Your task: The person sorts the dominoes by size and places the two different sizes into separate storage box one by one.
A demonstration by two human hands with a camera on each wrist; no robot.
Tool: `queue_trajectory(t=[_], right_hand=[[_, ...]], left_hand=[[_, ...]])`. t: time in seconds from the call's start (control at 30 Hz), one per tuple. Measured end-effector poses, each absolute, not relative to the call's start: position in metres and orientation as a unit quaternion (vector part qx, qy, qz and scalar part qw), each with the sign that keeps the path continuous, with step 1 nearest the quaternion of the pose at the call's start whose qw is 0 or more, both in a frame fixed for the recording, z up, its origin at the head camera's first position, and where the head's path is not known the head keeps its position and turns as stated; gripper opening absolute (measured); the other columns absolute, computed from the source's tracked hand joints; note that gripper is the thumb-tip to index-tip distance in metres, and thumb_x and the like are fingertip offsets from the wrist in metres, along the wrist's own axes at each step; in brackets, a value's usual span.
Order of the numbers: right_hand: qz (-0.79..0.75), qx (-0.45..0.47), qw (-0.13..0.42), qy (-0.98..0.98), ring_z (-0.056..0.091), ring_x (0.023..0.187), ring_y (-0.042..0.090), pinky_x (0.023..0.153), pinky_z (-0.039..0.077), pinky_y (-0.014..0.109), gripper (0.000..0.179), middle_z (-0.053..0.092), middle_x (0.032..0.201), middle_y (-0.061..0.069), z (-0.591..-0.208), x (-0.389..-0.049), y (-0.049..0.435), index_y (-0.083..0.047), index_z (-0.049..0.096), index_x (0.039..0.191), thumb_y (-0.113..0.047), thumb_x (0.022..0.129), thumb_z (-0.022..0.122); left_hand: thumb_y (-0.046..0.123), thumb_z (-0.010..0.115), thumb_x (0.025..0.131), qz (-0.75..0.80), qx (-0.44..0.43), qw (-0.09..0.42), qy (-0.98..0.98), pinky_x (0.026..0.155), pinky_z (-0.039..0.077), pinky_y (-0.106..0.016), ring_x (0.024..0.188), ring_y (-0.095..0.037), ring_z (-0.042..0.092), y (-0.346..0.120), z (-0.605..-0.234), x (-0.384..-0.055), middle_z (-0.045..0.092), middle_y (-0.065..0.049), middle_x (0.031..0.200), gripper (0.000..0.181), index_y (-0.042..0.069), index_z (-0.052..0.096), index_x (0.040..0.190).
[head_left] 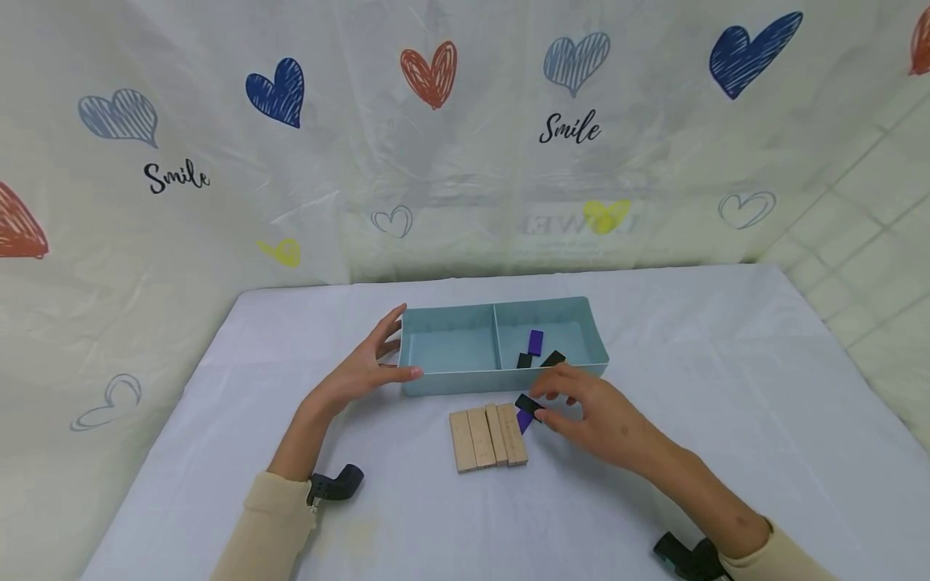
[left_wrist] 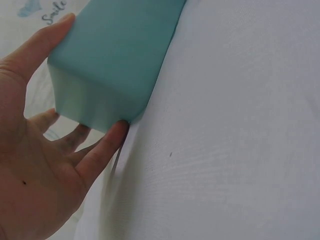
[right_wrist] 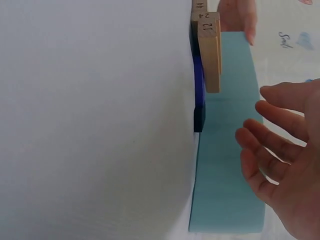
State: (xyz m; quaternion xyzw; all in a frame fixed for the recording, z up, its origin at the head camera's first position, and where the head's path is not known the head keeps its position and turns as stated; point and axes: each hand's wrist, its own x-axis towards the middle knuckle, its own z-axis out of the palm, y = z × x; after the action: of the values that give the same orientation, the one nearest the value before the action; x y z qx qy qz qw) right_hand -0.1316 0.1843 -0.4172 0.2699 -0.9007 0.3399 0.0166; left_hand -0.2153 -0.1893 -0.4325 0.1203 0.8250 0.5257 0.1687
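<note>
A light blue two-compartment box [head_left: 465,382] stands on the table. My left hand [head_left: 359,371] touches its left end, fingers outspread along the end wall and thumb at the front rim; the left wrist view shows this hand [left_wrist: 55,165] close up. My right hand [head_left: 596,411] is in front of the box, above a black block [head_left: 528,405] and a purple block [head_left: 524,421]. In the right wrist view, that hand [right_wrist: 285,145] has its fingers loosely bent and apart, with nothing between them. Several wooden blocks [head_left: 482,440] lie side by side left of these pieces.
In the box's right compartment lie a purple block [head_left: 535,342] and two black blocks, partly hidden by the front wall. A white cloth covers the table [head_left: 407,532]. Behind it hangs a sheet [head_left: 465,161] printed with hearts.
</note>
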Motion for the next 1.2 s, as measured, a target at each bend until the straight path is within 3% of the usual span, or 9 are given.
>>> queue_trajectory(t=[0.2,0.63,0.93,1.2], right_hand=[[0.293,0.260,-0.003,-0.920,0.065,0.123,0.021,0.098,0.060,0.042,0.022,0.068,0.125,-0.006,-0.4188,-0.1286,0.1844,-0.020,0.075,0.114,-0.019,0.093,0.079],[0.281,0.241,-0.073,-0.926,0.060,0.131,0.028,0.107,0.055,0.049,0.028,0.066,0.135,0.002,-0.4242,-0.1245,0.1843,-0.018,0.073,0.121,-0.019,0.094,0.077],[0.270,0.245,-0.069,-0.929,0.063,0.126,0.025,0.104,0.056,0.047,0.034,0.066,0.131,0.002,-0.4260,-0.1216,0.1812,-0.016,0.072,0.124,-0.018,0.091,0.080],[0.278,0.259,-0.063,-0.923,0.064,0.103,0.013,0.091,0.061,0.036,0.039,0.064,0.122,-0.002,-0.4260,-0.1224,0.1814,-0.014,0.070,0.125,-0.013,0.088,0.082]], left_hand=[[0.038,0.083,0.088,0.522,0.119,0.170,0.827,0.123,0.035,-0.063,0.162,-0.040,0.020,-0.1893,-0.4321,-0.2152,0.010,-0.005,0.177,0.103,0.056,0.012,0.161],[0.037,0.084,0.088,0.525,0.118,0.167,0.826,0.123,0.035,-0.062,0.162,-0.038,0.020,-0.1909,-0.4347,-0.2165,0.010,-0.003,0.177,0.104,0.055,0.012,0.161],[0.039,0.084,0.088,0.523,0.114,0.171,0.827,0.123,0.036,-0.062,0.162,-0.038,0.019,-0.1902,-0.4325,-0.2140,0.010,-0.002,0.177,0.103,0.057,0.012,0.160],[0.038,0.084,0.088,0.526,0.113,0.170,0.826,0.122,0.037,-0.060,0.163,-0.037,0.020,-0.1900,-0.4319,-0.2153,0.011,-0.002,0.176,0.103,0.055,0.013,0.161]])
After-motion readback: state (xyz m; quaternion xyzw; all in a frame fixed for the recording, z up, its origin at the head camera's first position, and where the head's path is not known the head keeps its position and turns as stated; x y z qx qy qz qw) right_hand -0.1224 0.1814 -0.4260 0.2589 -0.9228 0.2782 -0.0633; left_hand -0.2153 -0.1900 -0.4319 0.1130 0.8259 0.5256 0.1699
